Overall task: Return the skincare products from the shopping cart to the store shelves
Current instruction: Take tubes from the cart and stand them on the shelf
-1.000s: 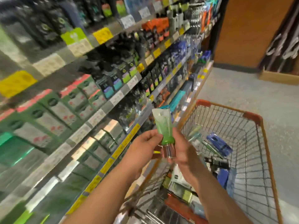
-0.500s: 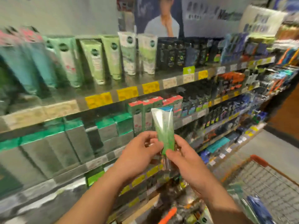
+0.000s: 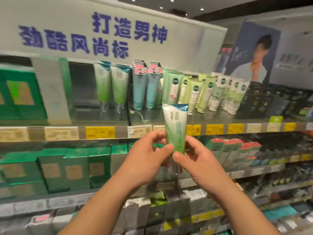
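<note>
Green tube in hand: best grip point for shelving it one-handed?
Probably the lower body of the green tube, just above its clear cap, pinched from the front and back. It stands cap-down with its flat faces there, where the left hand and right hand pinch now.

Shelf with upright tubes

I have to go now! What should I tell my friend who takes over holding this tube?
Left hand and right hand: both pinch the lower part of the white-to-green plastic tube with a blue top edge, cap down.
Two matching green tubes stand on the top metal shelf, up and left, with bare shelf beside them.
Done: tube brought up to the shelves.
Left: probably stand it by the matching pair. The cart is out of view.
</note>
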The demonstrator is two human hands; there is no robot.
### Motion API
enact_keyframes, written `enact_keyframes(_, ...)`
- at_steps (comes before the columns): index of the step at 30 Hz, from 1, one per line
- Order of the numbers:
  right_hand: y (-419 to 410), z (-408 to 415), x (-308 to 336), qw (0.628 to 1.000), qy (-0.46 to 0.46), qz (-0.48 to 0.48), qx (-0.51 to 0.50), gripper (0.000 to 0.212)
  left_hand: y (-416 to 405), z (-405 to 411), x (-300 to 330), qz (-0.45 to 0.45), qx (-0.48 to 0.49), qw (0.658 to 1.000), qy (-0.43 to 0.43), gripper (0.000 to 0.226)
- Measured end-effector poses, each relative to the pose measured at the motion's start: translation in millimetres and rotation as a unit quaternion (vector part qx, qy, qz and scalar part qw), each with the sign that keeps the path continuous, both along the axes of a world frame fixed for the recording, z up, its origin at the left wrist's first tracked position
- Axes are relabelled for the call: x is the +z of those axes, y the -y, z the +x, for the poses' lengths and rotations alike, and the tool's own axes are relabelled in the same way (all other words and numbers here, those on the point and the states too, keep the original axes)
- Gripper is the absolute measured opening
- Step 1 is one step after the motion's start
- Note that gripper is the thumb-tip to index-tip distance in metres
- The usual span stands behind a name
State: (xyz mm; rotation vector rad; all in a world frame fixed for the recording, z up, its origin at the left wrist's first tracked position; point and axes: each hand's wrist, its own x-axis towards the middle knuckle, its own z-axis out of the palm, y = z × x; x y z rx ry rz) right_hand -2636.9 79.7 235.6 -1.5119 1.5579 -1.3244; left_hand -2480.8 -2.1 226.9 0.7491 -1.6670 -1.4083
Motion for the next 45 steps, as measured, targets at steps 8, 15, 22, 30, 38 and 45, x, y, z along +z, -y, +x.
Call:
enact_keyframes(8, 73, 37, 16, 0.992, -0.072, -0.062, 0.084, 0.04, 38, 58, 15, -0.048, 0.101, 0.994, 0.001, 0.024)
enact_keyframes(15, 132, 53, 27, 0.985, -0.038, -0.094, 0.14, 0.037, 67, 73, 31, -0.071, 0.191, 0.979, 0.0, 0.032)
enact_keyframes(22, 183, 68, 41, 0.976, 0.014, -0.12, 0.179, 0.027, 87, 82, 39, -0.122, 0.301, 0.946, -0.003, 0.036)
enact_keyframes(30, 221, 95, 35, 0.984, -0.069, -0.124, 0.107, 0.023, 102, 95, 39, -0.119, 0.33, 0.935, 0.058, 0.051)
enact_keyframes(38, 241, 107, 30, 0.983, -0.164, -0.069, 0.053, 0.017, 117, 97, 31, -0.08, 0.285, 0.951, 0.092, 0.066)
enact_keyframes(45, 241, 112, 30, 0.98, -0.191, -0.038, 0.042, 0.027, 122, 104, 29, -0.08, 0.256, 0.958, 0.103, 0.071)
